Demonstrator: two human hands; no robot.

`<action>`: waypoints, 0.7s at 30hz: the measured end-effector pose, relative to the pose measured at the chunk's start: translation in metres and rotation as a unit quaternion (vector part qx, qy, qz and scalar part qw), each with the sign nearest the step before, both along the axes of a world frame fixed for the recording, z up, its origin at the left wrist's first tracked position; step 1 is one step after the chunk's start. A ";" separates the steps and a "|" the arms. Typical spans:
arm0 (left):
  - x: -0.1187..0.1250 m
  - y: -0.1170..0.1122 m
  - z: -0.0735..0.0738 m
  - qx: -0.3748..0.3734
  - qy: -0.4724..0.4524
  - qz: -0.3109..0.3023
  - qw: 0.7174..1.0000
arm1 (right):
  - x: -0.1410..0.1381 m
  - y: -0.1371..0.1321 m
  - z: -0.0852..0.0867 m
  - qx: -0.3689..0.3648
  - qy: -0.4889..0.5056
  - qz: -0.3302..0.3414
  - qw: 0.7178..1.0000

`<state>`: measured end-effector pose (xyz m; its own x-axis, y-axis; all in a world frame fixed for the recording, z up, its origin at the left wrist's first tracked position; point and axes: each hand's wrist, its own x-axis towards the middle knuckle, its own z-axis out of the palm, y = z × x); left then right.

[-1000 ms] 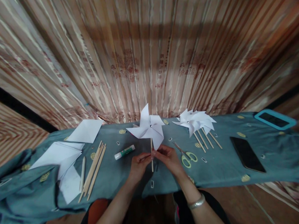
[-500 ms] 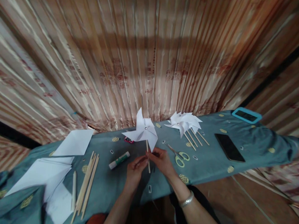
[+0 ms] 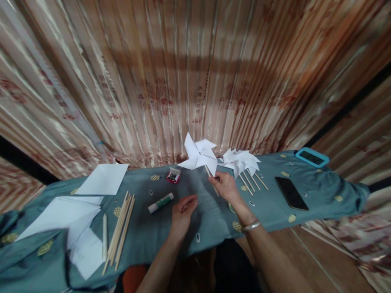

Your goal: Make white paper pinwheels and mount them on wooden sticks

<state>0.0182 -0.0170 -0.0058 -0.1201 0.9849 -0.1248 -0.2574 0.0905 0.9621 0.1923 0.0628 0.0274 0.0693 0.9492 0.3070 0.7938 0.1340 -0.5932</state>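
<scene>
Free cloth [image 3: 207, 207] between hands [image 3: 182, 210], pinwheels [image 3: 243, 160] rightward

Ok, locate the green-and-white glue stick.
In the head view, the glue stick lies left of centre, between the bare left hand and the pale wooden sticks.

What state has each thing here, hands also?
Right hand: closed on pinwheel stick
Held pinwheel: assembled
Left hand: loosely curled, seemingly empty
Small box: open
Glue stick: lying down
Other pinwheels: assembled, overlapping
Phone: screen dark
Blue-framed device: screen dark
Wooden sticks: bare
Paper sheets: mostly overlapping
Scissors: mostly hidden, unclear
</scene>
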 end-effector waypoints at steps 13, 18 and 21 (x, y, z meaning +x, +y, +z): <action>0.009 0.003 -0.001 0.011 -0.007 -0.027 1.000 | 0.120 0.031 -0.039 -0.001 -0.185 -0.107 0.977; 0.008 0.003 -0.003 0.011 -0.005 -0.035 0.999 | 0.133 0.039 -0.061 -0.002 -0.214 -0.129 0.968; 0.008 0.003 -0.004 0.012 0.006 -0.041 0.999 | 0.140 0.042 -0.071 0.004 -0.229 -0.138 0.964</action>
<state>0.0259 -0.0144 -0.0093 -0.0406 0.9941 -0.1002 -0.2395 0.0877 0.9669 0.3323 0.1048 -0.0436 0.1749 0.9115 0.3722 0.9780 -0.1170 -0.1730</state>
